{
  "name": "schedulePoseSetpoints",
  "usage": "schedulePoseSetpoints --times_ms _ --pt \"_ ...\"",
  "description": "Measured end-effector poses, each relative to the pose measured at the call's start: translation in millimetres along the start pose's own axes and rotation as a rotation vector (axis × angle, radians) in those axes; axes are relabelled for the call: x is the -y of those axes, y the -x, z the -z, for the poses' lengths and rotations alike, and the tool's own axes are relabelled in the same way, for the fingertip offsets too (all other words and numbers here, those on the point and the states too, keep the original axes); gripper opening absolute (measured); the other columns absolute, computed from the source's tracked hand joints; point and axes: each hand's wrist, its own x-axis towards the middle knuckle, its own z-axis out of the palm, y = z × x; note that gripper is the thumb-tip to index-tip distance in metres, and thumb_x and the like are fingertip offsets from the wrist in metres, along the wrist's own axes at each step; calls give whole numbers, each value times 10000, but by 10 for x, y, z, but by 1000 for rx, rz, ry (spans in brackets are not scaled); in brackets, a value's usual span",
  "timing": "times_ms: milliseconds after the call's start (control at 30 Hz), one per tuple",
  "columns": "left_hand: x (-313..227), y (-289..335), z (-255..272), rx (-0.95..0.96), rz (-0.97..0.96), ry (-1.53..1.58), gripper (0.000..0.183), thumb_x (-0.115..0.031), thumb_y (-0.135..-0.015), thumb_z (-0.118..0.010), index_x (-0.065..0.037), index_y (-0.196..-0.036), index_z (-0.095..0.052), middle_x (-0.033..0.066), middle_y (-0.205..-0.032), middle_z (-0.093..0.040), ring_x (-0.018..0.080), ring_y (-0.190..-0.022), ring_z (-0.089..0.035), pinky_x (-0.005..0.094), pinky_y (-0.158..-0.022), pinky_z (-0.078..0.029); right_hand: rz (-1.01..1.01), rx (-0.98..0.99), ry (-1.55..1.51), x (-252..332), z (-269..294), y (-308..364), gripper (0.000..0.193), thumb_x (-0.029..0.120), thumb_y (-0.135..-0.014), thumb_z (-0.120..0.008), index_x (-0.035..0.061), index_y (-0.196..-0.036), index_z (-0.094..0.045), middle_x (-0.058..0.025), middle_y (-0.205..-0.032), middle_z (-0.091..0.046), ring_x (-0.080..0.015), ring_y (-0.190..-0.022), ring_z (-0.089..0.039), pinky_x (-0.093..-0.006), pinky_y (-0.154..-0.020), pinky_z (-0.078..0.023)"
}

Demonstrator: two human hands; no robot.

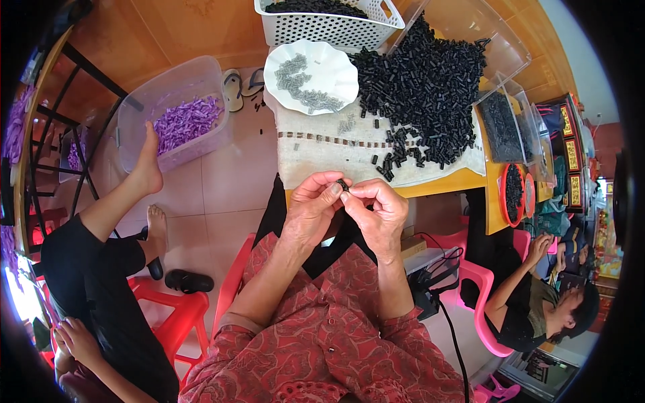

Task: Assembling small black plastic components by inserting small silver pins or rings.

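Note:
My left hand (312, 207) and my right hand (377, 213) meet just in front of the table's near edge. Thumbs and forefingers of both pinch one small black tube-like piece (344, 184); its far side is covered by fingertips. Beyond them, a big heap of similar short black pieces (430, 87) spreads over the cream cloth (306, 161), with a few loose ones close to my right hand. A white scalloped plate (339, 64) on the cloth bears small clear pieces (295, 77), and a few more of these lie beside it.
A white perforated basket (322, 30) with black pieces stands at the back. Clear bins (500, 127) and a red tray (514, 195) are at the right. One person sits left beside a tub of purple pieces (188, 124); another sits right. A black cable (453, 342) hangs nearby.

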Motion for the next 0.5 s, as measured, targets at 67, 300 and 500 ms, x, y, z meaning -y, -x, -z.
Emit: schedulePoseSetpoints --times_ms 67,300,500 --pt "-27 3 -16 4 -6 -25 196 -23 -930 -595 -52 -1117 -645 100 -1051 -675 167 -963 -629 353 -908 -509 11 9 8 23 12 -8 120 -22 -762 -759 2 -815 -654 -70 -800 -678 -82 -650 -622 -213 -560 -492" --pt "-67 -12 51 57 11 -62 208 -27 -923 -612 -42 -1125 -654 101 -1037 -676 168 -951 -635 343 -858 -517 73 104 108 150 87 -79 211 31 -728 -823 8 -845 -650 -61 -780 -651 -106 -657 -632 -223 -568 -502" --pt "-76 -15 13 74 27 -56 242 -22 -916 -618 -25 -1157 -639 92 -995 -681 155 -934 -638 313 -835 -521 164 161 227 231 141 -154 318 -5 -689 -816 22 -970 -669 -52 -859 -637 -126 -785 -623 -247 -624 -523"
